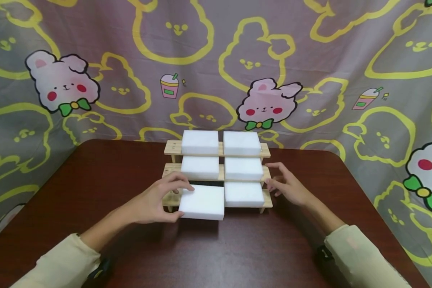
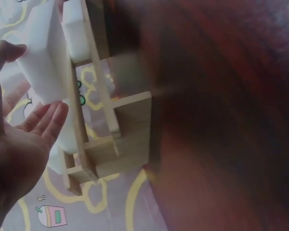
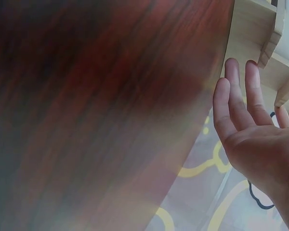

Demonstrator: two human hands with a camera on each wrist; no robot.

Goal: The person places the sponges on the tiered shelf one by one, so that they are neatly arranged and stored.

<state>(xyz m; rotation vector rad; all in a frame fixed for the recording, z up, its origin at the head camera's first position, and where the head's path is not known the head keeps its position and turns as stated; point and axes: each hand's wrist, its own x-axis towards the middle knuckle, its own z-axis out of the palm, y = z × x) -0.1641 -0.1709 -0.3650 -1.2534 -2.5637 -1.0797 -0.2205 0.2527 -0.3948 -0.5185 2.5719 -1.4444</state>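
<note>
My left hand (image 1: pixel 156 198) grips a white foam block (image 1: pixel 201 202) by its left end, thumb in front and fingers at the back. The block is held raised and slightly tilted, in front of the bottom step at the left. The left wrist view shows the same block (image 2: pixel 43 57) between thumb and fingers. A three-step wooden rack (image 1: pixel 171 170) stands behind it. My right hand (image 1: pixel 288 186) is at the rack's right end, fingers loosely bent and holding nothing; whether a fingertip touches the wood I cannot tell. The right wrist view shows that hand (image 3: pixel 260 139) beside the rack's side (image 3: pixel 250 24).
Several more white blocks sit on the rack, two on the top step, two on the middle one, and one block (image 1: pixel 244 195) at the bottom right. Under everything is a dark red-brown table (image 1: pixel 216 256). A patterned curtain (image 1: pixel 209 80) hangs behind and at both sides.
</note>
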